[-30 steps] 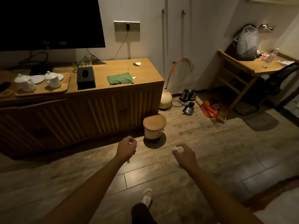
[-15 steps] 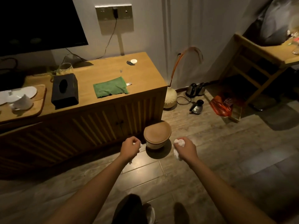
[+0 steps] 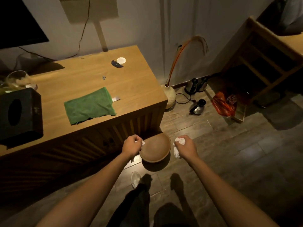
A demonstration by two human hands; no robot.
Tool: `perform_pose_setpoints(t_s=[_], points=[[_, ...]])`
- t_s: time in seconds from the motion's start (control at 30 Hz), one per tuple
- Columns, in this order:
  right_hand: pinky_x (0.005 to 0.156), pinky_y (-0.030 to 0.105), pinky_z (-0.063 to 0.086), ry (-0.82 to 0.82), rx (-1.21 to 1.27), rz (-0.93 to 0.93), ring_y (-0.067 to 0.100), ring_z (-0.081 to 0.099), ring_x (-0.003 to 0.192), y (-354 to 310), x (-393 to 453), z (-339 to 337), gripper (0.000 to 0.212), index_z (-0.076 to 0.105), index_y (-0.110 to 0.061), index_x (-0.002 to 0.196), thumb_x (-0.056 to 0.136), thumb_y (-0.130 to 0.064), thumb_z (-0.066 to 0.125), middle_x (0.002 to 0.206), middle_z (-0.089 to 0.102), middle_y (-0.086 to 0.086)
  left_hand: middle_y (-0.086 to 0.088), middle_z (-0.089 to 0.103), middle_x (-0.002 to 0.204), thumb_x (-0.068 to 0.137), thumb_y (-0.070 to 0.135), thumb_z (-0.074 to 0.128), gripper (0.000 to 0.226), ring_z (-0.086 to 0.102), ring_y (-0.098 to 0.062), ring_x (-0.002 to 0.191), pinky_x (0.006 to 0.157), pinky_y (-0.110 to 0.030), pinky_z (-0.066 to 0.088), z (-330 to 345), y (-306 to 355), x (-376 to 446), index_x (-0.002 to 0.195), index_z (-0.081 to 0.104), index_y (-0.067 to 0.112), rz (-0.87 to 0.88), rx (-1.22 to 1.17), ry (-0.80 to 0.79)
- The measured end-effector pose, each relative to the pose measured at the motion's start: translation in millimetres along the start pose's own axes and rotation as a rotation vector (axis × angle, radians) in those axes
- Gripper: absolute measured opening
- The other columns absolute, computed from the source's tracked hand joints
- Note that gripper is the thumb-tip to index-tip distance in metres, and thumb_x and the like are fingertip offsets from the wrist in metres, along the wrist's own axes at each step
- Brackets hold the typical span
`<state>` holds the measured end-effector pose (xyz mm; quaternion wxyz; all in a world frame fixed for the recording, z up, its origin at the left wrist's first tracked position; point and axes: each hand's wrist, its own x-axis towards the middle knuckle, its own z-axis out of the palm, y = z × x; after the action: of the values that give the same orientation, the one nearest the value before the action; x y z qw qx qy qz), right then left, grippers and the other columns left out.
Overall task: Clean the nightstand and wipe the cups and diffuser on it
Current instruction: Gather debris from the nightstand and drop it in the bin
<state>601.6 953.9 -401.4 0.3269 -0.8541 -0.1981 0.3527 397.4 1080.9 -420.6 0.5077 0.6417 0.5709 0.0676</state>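
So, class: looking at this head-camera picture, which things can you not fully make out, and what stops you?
- Left hand: curled fingers hide most of the white scrap it grips.
- Bin: its wooden lid covers the inside.
- Tissue box: cut off by the left edge.
- Glass: dim, contents unclear.
- Right hand: its crumpled tissue is partly enclosed.

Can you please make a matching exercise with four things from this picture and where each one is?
Things:
1. green cloth
2. crumpled white tissue
3. lidded bin
4. orange plastic bag

Places:
A. floor under the wooden rack
B. gripped in the right hand
C. flat on the cabinet top
D. floor, between both hands

Pairs: 1-C, 2-B, 3-D, 4-A
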Motion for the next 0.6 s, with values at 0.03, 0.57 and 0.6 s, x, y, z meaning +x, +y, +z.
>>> perform_pose_setpoints(t_s=[0.03, 0.57, 0.6], points=[[0.069, 0.029, 0.056, -0.004, 0.012, 0.013, 0.017, 0.062, 0.091, -3, 14, 2, 0.023, 0.061, -0.019, 0.115, 0.093, -0.017, 0.066, 0.103, 0.064, 0.001, -0.004, 0.068, 0.076, 0.097, 0.017, 0.051, 0.019, 0.065, -0.016, 0.073, 0.06, -0.027, 0.05, 1, 3, 12, 0.085, 0.066, 0.017, -0.015, -0.003, -0.013], [0.086, 0.044, 0.057, -0.094, -0.068, 0.196, 0.037, 0.069, 0.093, 22, 104, 25, 0.027, 0.061, -0.025, 0.068, 0.087, -0.007, 0.066, 0.086, 0.071, 0.013, -0.02, 0.05, 0.094, 0.09, 0.008, 0.052, 0.026, 0.054, -0.021, 0.059, 0.043, -0.025, 0.044, 54, -8, 75, 0.114, 0.057, -0.002, -0.607, -0.567, -0.264], [0.088, 0.041, 0.056, -0.111, -0.065, 0.212, 0.037, 0.068, 0.097, 22, 110, 28, 0.017, 0.066, -0.02, 0.077, 0.089, -0.008, 0.065, 0.091, 0.071, 0.015, -0.021, 0.052, 0.095, 0.09, 0.008, 0.051, 0.029, 0.055, -0.022, 0.062, 0.045, -0.025, 0.045, 60, -10, 78, 0.117, 0.057, -0.002, -0.633, -0.556, -0.27]])
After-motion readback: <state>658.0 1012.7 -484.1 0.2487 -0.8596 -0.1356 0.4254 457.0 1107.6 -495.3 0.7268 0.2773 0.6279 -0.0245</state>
